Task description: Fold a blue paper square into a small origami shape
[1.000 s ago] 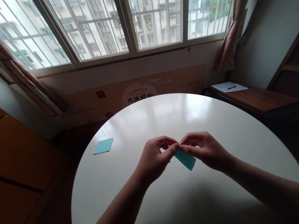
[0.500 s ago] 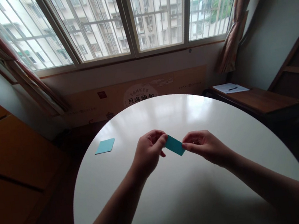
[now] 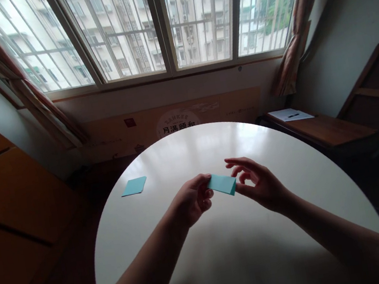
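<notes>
Pinched at its left end by my left hand is a folded piece of turquoise paper, held above the white table. It is a narrow rectangle whose layers part slightly at the right end. My right hand is beside that right end with its fingers spread. Its thumb tip is at the paper's edge; whether it touches I cannot tell. Farther left on the table lies a square turquoise paper, flat.
The round white table spans the middle of the view. At right stands a wooden side table bearing a white sheet with a pen. A long printed box is below the window, and a wooden cabinet is at left.
The folded paper has swung from hanging at a slant between both hands to nearly level. My right hand's fingers have opened away from it, while my left hand keeps its pinch.
</notes>
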`<state>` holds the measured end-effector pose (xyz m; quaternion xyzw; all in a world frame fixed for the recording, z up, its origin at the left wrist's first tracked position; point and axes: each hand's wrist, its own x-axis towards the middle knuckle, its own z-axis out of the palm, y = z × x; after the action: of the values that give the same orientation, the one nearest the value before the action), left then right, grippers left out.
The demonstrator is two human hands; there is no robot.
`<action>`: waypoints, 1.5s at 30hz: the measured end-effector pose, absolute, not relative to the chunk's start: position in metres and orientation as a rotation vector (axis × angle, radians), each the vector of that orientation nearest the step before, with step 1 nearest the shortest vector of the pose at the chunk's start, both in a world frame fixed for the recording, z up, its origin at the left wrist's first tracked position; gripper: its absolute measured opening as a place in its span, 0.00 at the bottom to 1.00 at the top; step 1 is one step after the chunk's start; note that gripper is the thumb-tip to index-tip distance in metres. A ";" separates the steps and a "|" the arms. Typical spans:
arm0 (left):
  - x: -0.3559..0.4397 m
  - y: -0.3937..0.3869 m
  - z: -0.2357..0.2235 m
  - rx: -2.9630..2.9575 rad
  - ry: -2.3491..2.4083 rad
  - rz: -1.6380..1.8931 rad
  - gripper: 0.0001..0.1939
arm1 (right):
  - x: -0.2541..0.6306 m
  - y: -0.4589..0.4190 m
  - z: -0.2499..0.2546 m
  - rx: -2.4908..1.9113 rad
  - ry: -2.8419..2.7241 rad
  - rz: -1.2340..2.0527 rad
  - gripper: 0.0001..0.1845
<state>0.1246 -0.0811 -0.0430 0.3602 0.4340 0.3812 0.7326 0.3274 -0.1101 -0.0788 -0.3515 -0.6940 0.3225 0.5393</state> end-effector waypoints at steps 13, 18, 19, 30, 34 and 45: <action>0.127 -0.097 -0.030 1.394 0.971 0.867 0.18 | 0.324 -0.124 -0.062 -0.899 -1.230 1.216 0.09; 0.126 -0.106 -0.028 1.588 0.884 0.957 0.15 | 0.321 -0.131 -0.059 -0.864 -1.252 1.357 0.10; 0.126 -0.106 -0.029 1.595 0.874 0.953 0.13 | 0.321 -0.132 -0.059 -0.859 -1.255 1.365 0.10; 0.132 -0.112 -0.032 1.824 0.856 0.974 0.07 | 0.319 -0.136 -0.057 -0.866 -1.231 1.371 0.11; 0.124 -0.108 -0.028 2.091 0.790 1.178 0.06 | 0.322 -0.136 -0.054 -0.872 -1.238 1.408 0.10; 0.119 -0.104 -0.025 2.439 0.550 1.247 0.05 | 0.326 -0.138 -0.053 -0.857 -1.361 1.427 0.09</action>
<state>0.1193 -0.1042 -0.0254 0.8598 0.1938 0.4397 0.1727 0.3257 -0.1381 -0.0534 -0.3508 -0.5568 0.5837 0.4756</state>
